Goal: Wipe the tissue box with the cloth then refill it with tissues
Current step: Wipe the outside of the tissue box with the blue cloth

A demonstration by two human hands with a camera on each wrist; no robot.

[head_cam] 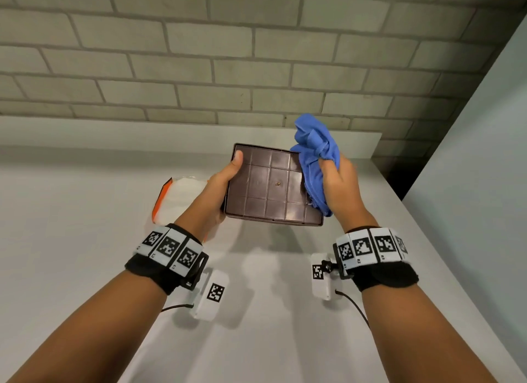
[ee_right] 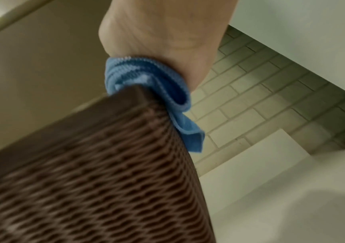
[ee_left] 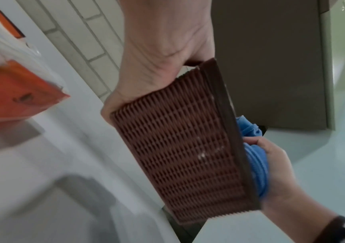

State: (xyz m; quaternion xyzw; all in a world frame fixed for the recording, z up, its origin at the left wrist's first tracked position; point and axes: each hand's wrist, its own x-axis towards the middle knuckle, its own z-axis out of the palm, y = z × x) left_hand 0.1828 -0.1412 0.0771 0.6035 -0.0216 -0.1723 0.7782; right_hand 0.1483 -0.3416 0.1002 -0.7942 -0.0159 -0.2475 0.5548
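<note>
- Tissue box (head_cam: 271, 184), brown with woven sides, is held above the white counter (head_cam: 85, 268), gridded base facing up.
- Left hand (head_cam: 219, 183) grasps its left edge.
- Right hand (head_cam: 339, 183) presses the bunched blue cloth (head_cam: 313, 151) on its right side.

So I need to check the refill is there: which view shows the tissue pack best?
The left wrist view: the tissue pack lies large there, orange and white, though blurred. The head view shows it half hidden behind the left hand. The right wrist view misses it.
</note>
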